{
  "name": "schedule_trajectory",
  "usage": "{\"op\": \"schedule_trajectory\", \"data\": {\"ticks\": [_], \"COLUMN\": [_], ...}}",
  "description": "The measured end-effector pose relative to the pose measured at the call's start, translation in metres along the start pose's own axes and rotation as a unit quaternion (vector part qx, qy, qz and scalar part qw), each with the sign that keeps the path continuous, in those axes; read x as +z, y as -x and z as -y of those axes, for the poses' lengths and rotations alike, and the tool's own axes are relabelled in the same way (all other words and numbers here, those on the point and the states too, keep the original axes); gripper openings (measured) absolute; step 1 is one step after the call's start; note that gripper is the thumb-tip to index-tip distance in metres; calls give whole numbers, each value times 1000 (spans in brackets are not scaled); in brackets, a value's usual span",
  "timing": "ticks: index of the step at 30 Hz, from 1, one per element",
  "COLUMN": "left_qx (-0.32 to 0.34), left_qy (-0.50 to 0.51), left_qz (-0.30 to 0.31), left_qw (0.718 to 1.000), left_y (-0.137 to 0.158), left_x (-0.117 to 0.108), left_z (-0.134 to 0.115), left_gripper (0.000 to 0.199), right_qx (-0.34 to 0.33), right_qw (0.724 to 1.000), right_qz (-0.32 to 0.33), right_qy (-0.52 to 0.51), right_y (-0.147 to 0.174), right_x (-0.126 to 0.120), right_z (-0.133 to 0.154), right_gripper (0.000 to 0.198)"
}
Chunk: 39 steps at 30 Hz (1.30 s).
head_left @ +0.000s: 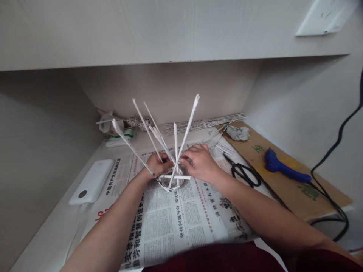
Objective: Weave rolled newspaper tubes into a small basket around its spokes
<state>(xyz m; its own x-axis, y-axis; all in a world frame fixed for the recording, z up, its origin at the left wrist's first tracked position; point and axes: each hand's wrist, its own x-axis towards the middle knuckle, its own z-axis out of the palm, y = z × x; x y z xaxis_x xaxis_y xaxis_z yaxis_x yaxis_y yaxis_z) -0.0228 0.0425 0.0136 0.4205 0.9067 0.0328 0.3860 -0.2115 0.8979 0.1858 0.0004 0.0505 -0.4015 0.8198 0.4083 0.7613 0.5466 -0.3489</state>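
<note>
A small woven basket of rolled paper (170,185) rests on the newspaper (161,226), with several white paper tubes (188,126) sticking up from it and fanning outward. My left hand (157,164) is closed around the basket's left far side, its thumb and fingers pinching the weave. Over on the right, my right hand (200,160) has its thumb and fingertips together at the base of the upright tubes. One short tube lies level across the basket's near side. The exact strand between my fingertips is partly hidden.
Black-handled scissors (245,173) lie right of my right hand. A blue glue gun (286,168) with a black cord sits on cardboard (320,200). A white power bank (92,181) is at the left. Thin paper rolls (198,124) line the back wall, below an overhanging panel (170,34).
</note>
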Motion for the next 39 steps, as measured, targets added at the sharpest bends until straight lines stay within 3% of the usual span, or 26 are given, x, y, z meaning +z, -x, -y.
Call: {"op": "schedule_trajectory", "data": {"ticks": [4,8,12,15,17,22,25,27,30,33,35,37,39], "left_qx": [-6,11,11,10,15,33,29,21,7,-5,-5,-8,-19], "left_qy": [-36,-58,-120,-136,-122,-125,-150,-160,-167,-149,-138,-135,-130], "left_qz": [-14,-21,-79,-105,-102,-91,-98,-109,-101,-77,-70,-88,-126], "left_qw": [999,998,990,985,987,987,983,981,981,986,988,987,983], "left_y": [1,2,4,4,4,6,8,8,7,7,7,6,5], "left_x": [2,4,5,7,9,10,10,10,11,12,12,12,12], "left_z": [-3,-5,-7,-9,-9,-12,-16,-18,-18,-18,-17,-16,-13], "left_gripper": [23,25,29,27,23,22,22,19,18,19,18,17,17], "right_qx": [21,84,210,227,219,180,182,204,229,256,287,307,309], "right_qw": [989,955,886,845,855,923,929,910,843,764,730,729,750], "right_qz": [28,54,-52,-102,-82,48,14,-35,-77,-74,-59,-45,-28], "right_qy": [-147,-278,-410,-473,-463,-338,-323,-360,-481,-587,-617,-610,-584], "right_y": [2,3,-5,-11,-10,2,3,1,-1,0,1,2,2], "right_x": [-1,9,17,18,18,28,32,30,17,7,6,10,15], "right_z": [7,7,3,2,2,-3,-4,-1,5,8,7,5,4], "right_gripper": [15,13,30,37,37,32,22,24,29,45,56,56,46]}}
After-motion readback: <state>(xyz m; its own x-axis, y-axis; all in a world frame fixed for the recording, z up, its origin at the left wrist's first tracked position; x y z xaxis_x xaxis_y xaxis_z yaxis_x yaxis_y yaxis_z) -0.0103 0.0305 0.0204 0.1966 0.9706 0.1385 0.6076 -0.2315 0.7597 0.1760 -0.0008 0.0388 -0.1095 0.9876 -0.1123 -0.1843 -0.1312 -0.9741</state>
